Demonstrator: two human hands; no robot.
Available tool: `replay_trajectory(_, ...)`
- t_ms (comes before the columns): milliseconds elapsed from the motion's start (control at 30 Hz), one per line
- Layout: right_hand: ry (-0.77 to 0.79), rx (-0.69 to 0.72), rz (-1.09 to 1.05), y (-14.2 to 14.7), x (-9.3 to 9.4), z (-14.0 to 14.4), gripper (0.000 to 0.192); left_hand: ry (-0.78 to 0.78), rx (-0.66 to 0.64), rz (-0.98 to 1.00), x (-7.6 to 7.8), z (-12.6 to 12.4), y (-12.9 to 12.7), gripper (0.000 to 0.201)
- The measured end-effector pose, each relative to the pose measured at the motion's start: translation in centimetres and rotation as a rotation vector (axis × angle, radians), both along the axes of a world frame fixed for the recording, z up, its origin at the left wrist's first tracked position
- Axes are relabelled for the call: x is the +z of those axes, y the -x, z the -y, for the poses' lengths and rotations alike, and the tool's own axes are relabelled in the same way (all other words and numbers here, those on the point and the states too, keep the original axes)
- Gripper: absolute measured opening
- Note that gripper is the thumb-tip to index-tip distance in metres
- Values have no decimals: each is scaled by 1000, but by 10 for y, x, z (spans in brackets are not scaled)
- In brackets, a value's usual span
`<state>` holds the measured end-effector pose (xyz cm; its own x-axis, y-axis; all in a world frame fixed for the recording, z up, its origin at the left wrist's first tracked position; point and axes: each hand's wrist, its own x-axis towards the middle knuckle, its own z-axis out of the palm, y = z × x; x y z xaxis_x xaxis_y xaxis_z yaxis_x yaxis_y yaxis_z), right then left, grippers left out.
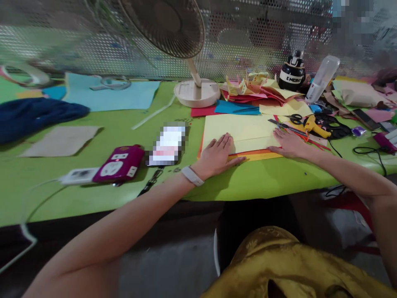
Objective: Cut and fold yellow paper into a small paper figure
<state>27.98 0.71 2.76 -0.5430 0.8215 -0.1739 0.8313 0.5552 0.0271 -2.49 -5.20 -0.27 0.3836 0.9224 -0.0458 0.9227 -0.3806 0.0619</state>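
- Head view: the left hand [217, 155] lies flat, palm down and fingers spread, on the near left corner of a pale yellow sheet of paper [240, 130]; it grips nothing.
- The right hand [290, 142] lies flat too, open, pressing the near right corner of the same sheet. The two hands are well apart, one at each end of the sheet's near edge.
- The yellow sheet rests on a stack of orange and red sheets [254, 156] whose edges show beneath it, near the front edge of the green table [124, 186].
- A white wristband [192, 176] sits on the left wrist.
- Just beside the right hand lie scissors [294, 119] and a yellow glue gun [314, 126].
- Behind the sheet stands a fan [176, 29] on its round base, with a heap of folded coloured papers [257, 89] to its right.
- Left of the left hand is a magenta power strip [119, 164], near a blurred-out item.
- A dark blue cloth [34, 116] lies at the table's far left.
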Motion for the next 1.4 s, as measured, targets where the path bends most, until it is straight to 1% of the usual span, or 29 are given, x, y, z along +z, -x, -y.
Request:
replay_trajectory(100, -43, -32, 16, 22, 28, -9, 73, -23, 17, 15, -6, -2, 0, 106)
replay_trajectory(167, -131, -82, -72, 43, 43, -18, 55, -39, 10, 24, -9, -3, 0, 105)
replay_trajectory(200, -116, -108, -138, 55, 48, -22, 46, -46, 5, 29, -10, -3, 0, 105)
replay_trajectory(233, -57, -121, -185, 67, 50, -27, 41, -54, 2, 33, -10, -3, 0, 105)
replay_trajectory(300, 114, -88, -218, 90, 49, -34, 39, -59, 6, 35, -10, -3, 0, 106)
replay_trajectory(400, 363, -50, -232, 112, 39, -43, 45, -43, 15, 21, -8, -2, -1, 108)
replay_trajectory(467, 426, -48, -235, 117, 31, -49, 48, -42, 12, 15, -8, -2, -2, 107)
replay_trajectory(533, 460, -64, -250, 115, 26, -54, 49, -53, 5, 15, -8, -2, -1, 106)
replay_trajectory(600, 520, -110, -278, 108, 24, -61, 48, -64, 1, 18, -10, -2, -1, 105)
replay_trajectory(667, 588, -178, -286, 98, 24, -67, 47, -68, 3, 21, -11, -2, 0, 105)
replay_trajectory(767, 630, -295, -263, 77, 29, -72, 46, -69, 6, 27, -12, -2, 0, 105)
replay_trajectory(867, 626, -373, -237, 53, 36, -72, 44, -58, -2, 40, -11, -3, 1, 105)
replay_trajectory(1067, 574, -425, -205, 13, 39, -68, 45, -20, -13, 42, -7, -5, 2, 104)
replay_trajectory(1167, 589, -445, -197, 3, 38, -65, 45, -13, -28, 31, -4, -3, 8, 100)
replay_trajectory(1267, 622, -500, -246, -1, 39, -58, 46, 11, -30, 20, 1, -3, 18, 96)
replay_trajectory(1333, 603, -529, -284, -2, 41, -53, 43, 51, -19, 15, 7, -5, 25, 94)
replay_trajectory(1400, 539, -526, -312, -1, 45, -50, 42, 90, 13, 25, 16, -10, 27, 90)
